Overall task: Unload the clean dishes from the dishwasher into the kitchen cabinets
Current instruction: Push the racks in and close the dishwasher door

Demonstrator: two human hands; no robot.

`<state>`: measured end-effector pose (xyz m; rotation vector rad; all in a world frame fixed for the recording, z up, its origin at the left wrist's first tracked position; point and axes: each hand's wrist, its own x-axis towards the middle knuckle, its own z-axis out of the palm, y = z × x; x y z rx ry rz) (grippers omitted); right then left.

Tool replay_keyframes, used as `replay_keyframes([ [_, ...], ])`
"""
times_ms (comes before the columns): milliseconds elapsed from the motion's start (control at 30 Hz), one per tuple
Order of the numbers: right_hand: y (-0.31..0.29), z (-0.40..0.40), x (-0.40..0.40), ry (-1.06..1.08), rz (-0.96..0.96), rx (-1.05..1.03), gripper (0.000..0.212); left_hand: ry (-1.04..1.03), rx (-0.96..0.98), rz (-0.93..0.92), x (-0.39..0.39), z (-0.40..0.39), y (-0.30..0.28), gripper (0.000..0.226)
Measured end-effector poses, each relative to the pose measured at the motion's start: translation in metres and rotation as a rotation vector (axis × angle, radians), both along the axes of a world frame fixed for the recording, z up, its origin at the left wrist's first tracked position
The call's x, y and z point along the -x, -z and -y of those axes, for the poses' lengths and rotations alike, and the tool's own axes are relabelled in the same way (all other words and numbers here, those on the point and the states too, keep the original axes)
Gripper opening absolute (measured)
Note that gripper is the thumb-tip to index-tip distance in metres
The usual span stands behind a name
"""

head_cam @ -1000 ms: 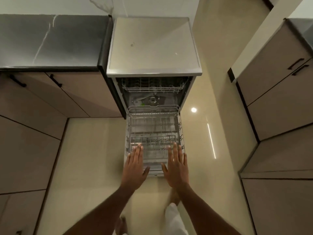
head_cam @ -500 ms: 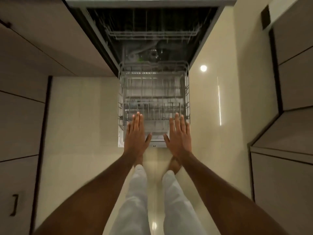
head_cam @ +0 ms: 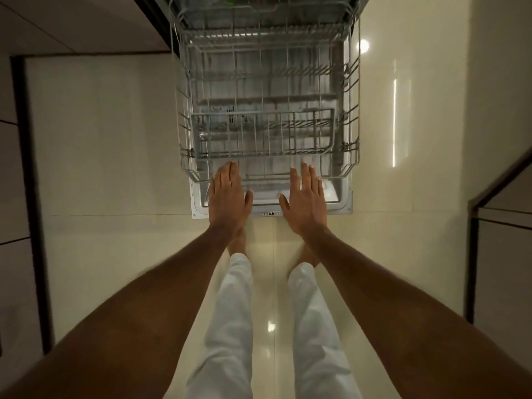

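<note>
Your left hand point(head_cam: 229, 197) and right hand point(head_cam: 306, 200) both lie flat, palms down, fingers straight and held close together with the thumbs angled inward toward each other; neither holds anything. They sit side by side over the near edge of the lower rack point(head_cam: 267, 125), which is pulled out over the open dishwasher door point(head_cam: 342, 204). Your fingertips reach the rack's front rim; whether they press on the wire or hover just above it, you cannot tell from this view. Just beyond your fingertips a smaller wire basket point(head_cam: 263, 133) sits across the rack. No dishes show in the rack past your hands; only bare wire and tines are visible. Farther out from your hands, the rack's back end meets the dishwasher's opening at the top edge. Below your wrists, your white trousers point(head_cam: 233, 312) and bare feet stand on the glossy pale floor point(head_cam: 115, 139), with cabinet fronts point(head_cam: 11, 168) well off to the left and right of your arms.
</note>
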<state>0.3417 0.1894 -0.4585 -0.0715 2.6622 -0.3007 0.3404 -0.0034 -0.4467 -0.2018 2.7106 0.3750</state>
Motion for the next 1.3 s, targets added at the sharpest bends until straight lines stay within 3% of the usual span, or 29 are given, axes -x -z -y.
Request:
replay_keyframes([
  [133,0.012,0.015,0.008,0.115,-0.056,0.056,0.062,-0.053,-0.057,-0.07,0.001,-0.012,0.018,0.041],
  [267,0.018,0.02,0.023,0.085,-0.06,0.105,0.036,-0.011,-0.026,-0.096,0.014,-0.009,0.026,0.044],
  [433,0.023,0.014,0.035,0.15,0.043,0.189,0.022,0.128,-0.068,0.025,0.025,0.005,0.035,0.036],
  [833,0.043,0.015,0.055,0.455,0.14,0.354,0.029,0.169,-0.083,0.014,0.05,0.023,0.044,0.027],
  [1000,0.039,0.031,0.101,0.596,0.065,0.353,0.028,-0.006,-0.155,-0.053,0.087,0.018,0.043,0.027],
  [1200,0.028,0.039,0.15,0.574,0.0,0.331,0.034,-0.093,-0.178,-0.088,0.135,0.021,0.043,0.019],
  [1300,0.017,0.047,0.155,0.771,-0.054,0.375,0.04,-0.347,-0.203,-0.078,0.139,0.01,0.039,0.033],
])
